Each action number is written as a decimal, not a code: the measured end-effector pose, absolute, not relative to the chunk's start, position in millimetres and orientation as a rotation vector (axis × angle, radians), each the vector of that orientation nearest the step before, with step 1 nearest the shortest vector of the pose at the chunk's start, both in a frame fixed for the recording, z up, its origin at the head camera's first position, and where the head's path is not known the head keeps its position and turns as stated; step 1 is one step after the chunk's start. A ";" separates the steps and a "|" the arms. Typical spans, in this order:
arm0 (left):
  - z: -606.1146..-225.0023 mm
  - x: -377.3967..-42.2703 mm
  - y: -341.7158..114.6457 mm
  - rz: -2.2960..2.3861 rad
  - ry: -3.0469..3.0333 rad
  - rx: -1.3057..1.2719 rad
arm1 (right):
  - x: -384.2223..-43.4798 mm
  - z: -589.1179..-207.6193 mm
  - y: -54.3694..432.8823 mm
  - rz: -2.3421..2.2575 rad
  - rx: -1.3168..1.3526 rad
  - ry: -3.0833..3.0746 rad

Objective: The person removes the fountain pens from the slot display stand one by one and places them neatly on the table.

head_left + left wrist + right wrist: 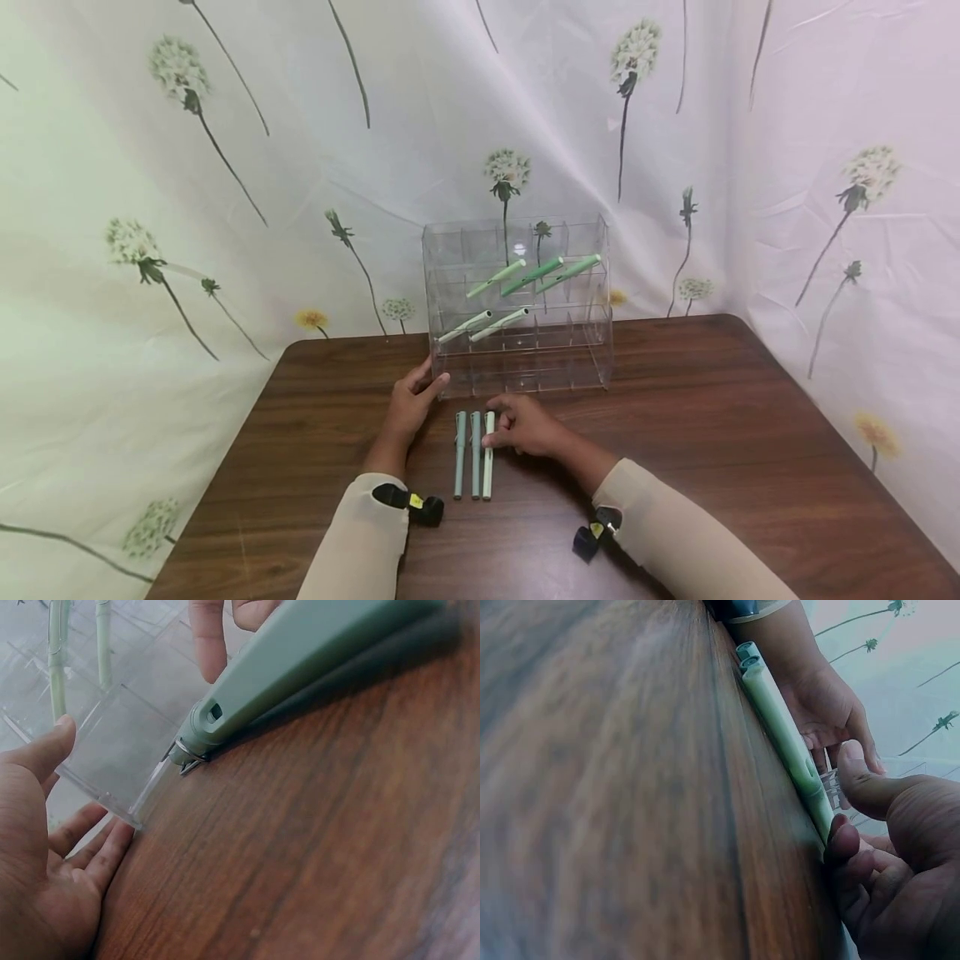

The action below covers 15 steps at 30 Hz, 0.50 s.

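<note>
Pens [532,277] in rack [555,347]; three pens [476,455] before, on table [315,467]

Sleeved forearms enter from near side. Left arm [356,537] runs far and slightly right, wrist [386,454] bare; left hand [412,406] has fingers [105,851] fairly straight, thumb [51,748] spread to the right. Right arm [686,521] slants far and left. Right hand [531,427] points left: index finger [501,402] on far side, thumb [498,438] on near side, gap between, other fingers [855,881] bent. Hands well apart from touching.
</note>
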<state>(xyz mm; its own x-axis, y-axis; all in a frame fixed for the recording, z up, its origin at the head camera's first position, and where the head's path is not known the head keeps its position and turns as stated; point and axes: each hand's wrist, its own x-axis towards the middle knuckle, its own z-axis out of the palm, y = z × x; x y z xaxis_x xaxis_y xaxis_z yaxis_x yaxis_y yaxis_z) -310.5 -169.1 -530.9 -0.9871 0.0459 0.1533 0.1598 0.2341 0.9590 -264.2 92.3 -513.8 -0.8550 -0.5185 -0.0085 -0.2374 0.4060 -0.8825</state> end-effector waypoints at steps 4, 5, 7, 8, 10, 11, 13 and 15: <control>-531.3 -310.9 -169.8 -1.870 -2.393 -0.203 | -264.6 -512.2 93.5 -1.461 -0.672 2.356; -531.4 -311.2 -169.9 -1.868 -2.396 -0.205 | -264.4 -511.5 93.6 -1.468 -0.673 2.351; -531.6 -311.2 -170.4 -1.873 -2.397 -0.209 | -264.1 -510.0 93.8 -1.478 -0.678 2.344; -531.8 -311.2 -170.7 -1.874 -2.399 -0.211 | -263.7 -508.8 93.8 -1.481 -0.678 2.341; -532.4 -311.3 -171.2 -1.886 -2.394 -0.207 | -263.2 -506.5 94.1 -1.480 -0.682 2.345; -532.9 -311.6 -171.4 -1.893 -2.389 -0.205 | -263.0 -505.2 94.2 -1.479 -0.684 2.349; -533.7 -311.4 -172.0 -1.891 -2.393 -0.206 | -262.8 -502.4 94.9 -1.477 -0.687 2.358; -534.0 -311.2 -172.2 -1.892 -2.391 -0.205 | -263.0 -499.9 96.0 -1.477 -0.695 2.370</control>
<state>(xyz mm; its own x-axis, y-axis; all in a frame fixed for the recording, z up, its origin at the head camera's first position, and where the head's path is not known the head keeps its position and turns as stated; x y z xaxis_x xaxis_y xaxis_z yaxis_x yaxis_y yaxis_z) -311.2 -172.2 -534.0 -0.9873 0.0516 0.1501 0.1579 0.2259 0.9613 -263.0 96.0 -499.9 -0.8509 -0.5246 0.0291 -0.2572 0.3676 -0.8937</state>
